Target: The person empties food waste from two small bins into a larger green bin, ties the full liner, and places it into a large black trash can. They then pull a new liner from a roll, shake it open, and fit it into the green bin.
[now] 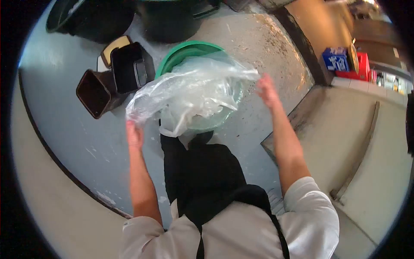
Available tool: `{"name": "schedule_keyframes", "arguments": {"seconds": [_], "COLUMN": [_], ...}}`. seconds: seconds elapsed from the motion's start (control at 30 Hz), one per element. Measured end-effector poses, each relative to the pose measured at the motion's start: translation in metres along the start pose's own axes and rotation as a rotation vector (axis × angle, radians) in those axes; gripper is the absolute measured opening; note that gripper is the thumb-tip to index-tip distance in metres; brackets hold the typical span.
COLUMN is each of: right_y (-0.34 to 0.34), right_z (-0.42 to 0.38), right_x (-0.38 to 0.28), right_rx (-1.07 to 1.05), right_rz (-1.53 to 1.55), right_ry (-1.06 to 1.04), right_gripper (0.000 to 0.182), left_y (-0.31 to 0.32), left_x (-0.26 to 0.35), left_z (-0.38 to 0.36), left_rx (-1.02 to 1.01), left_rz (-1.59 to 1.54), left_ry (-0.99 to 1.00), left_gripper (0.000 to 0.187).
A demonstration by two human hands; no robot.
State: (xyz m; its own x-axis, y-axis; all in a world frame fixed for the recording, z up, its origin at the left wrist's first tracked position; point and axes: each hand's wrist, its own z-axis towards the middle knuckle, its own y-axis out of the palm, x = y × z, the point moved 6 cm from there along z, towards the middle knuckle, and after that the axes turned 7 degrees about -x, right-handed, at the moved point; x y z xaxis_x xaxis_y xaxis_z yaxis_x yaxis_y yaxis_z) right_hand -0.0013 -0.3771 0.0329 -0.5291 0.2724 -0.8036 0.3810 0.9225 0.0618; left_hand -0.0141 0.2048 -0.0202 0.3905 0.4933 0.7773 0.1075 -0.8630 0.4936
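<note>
A large clear plastic bag is stretched out above a round green tub on the floor. My left hand grips the bag's lower left edge, its fingers closed. At the bag's right end, my right hand is closed on the other edge, somewhat blurred by motion. The bag hides most of the tub's inside, and part of the green rim shows at the upper left.
Dark rectangular bins and a brown bin stand left of the tub. Large dark green bins are behind. At right are a pale raised surface, a blue box and a red crate.
</note>
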Motion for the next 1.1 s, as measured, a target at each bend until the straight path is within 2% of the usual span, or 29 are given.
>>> {"name": "schedule_keyframes", "arguments": {"seconds": [0.03, 0.1, 0.17, 0.2, 0.27, 0.3, 0.37, 0.4, 0.43, 0.47, 0.53, 0.57, 0.67, 0.73, 0.8, 0.87, 0.9, 0.97, 1.0, 1.03, 1.07, 1.1], "right_y": [-0.001, 0.008, 0.018, 0.024, 0.026, 0.025, 0.023, 0.013, 0.0, -0.013, -0.056, -0.071, -0.054, -0.006, 0.044, 0.056, 0.054, 0.029, 0.022, 0.002, -0.027, -0.055], "right_z": [0.005, 0.033, 0.012, 0.003, -0.019, -0.027, -0.044, -0.048, -0.048, -0.056, -0.072, -0.08, -0.087, -0.095, -0.099, -0.077, -0.09, -0.101, -0.102, -0.097, -0.092, -0.097], "right_x": [0.044, 0.117, 0.104, 0.086, 0.047, 0.034, 0.017, 0.004, -0.009, -0.015, -0.01, -0.007, 0.073, 0.116, 0.156, 0.2, 0.188, 0.124, 0.083, 0.059, 0.038, 0.018], "right_rx": [0.059, -0.061, 0.167, 0.157, 0.164, 0.11, -0.016, -0.092, -0.168, -0.245, -0.005, 0.115, 0.132, 0.02, -0.048, -0.069, 0.127, 0.107, 0.074, 0.13, 0.217, 0.375], "right_rz": [-0.16, -0.42, -0.551, -0.588, -0.667, -0.583, -0.414, -0.16, 0.091, 0.344, 0.305, 0.285, 0.275, 0.345, 0.517, 0.113, 0.29, 0.283, 0.259, 0.18, -0.055, 0.025], "right_ry": [0.096, -0.111, -0.098, -0.151, -0.256, -0.167, 0.006, -0.021, -0.054, -0.101, -0.147, -0.163, 0.132, 0.281, 0.409, 0.345, 0.285, 0.053, -0.054, -0.078, -0.202, -0.381], "right_gripper": [0.054, 0.043, 0.027, 0.024, 0.019, 0.019, 0.022, 0.027, 0.032, 0.038, 0.059, 0.071, 0.099, 0.113, 0.1, 0.067, 0.038, 0.035, 0.033, 0.019, 0.032, 0.037], "left_y": [0.009, 0.039, 0.065, 0.079, 0.099, 0.107, 0.122, 0.128, 0.123, 0.124, 0.141, 0.146, 0.167, 0.189, 0.196, 0.183, 0.178, 0.165, 0.155, 0.15, 0.143, 0.102], "left_x": [-0.009, -0.032, -0.054, -0.057, -0.058, -0.056, -0.038, -0.032, -0.023, -0.019, -0.011, -0.011, -0.012, -0.001, 0.011, 0.024, 0.037, 0.059, 0.081, 0.095, 0.11, 0.103], "left_z": [0.004, 0.012, -0.009, -0.01, -0.029, -0.038, -0.053, -0.061, -0.058, -0.057, -0.058, -0.062, -0.06, -0.072, -0.076, -0.071, -0.071, -0.066, -0.062, -0.059, -0.056, -0.043], "left_rx": [-0.037, -0.102, -0.141, -0.164, -0.199, -0.22, -0.17, -0.134, -0.05, -0.024, 0.032, 0.052, 0.117, 0.104, 0.108, 0.108, 0.07, -0.009, -0.1, -0.192, -0.279, -0.289], "left_rz": [0.127, 0.384, 0.66, 0.806, 0.942, 1.007, 0.776, 0.657, 0.444, 0.229, -0.202, -0.212, -0.262, -0.287, -0.284, -0.251, -0.167, -0.02, 0.094, 0.219, 0.345, 0.41], "left_ry": [-0.059, -0.174, -0.326, -0.379, -0.436, -0.462, -0.556, -0.609, -0.681, -0.628, -0.51, -0.536, -0.623, -0.74, -0.797, -0.792, -0.782, -0.751, -0.641, -0.536, -0.425, -0.446], "left_gripper": [0.081, 0.083, 0.086, 0.087, 0.076, 0.071, 0.059, 0.054, 0.034, 0.03, 0.024, 0.023, 0.021, 0.021, 0.021, 0.021, 0.025, 0.032, 0.037, 0.043, 0.049, 0.063]}}
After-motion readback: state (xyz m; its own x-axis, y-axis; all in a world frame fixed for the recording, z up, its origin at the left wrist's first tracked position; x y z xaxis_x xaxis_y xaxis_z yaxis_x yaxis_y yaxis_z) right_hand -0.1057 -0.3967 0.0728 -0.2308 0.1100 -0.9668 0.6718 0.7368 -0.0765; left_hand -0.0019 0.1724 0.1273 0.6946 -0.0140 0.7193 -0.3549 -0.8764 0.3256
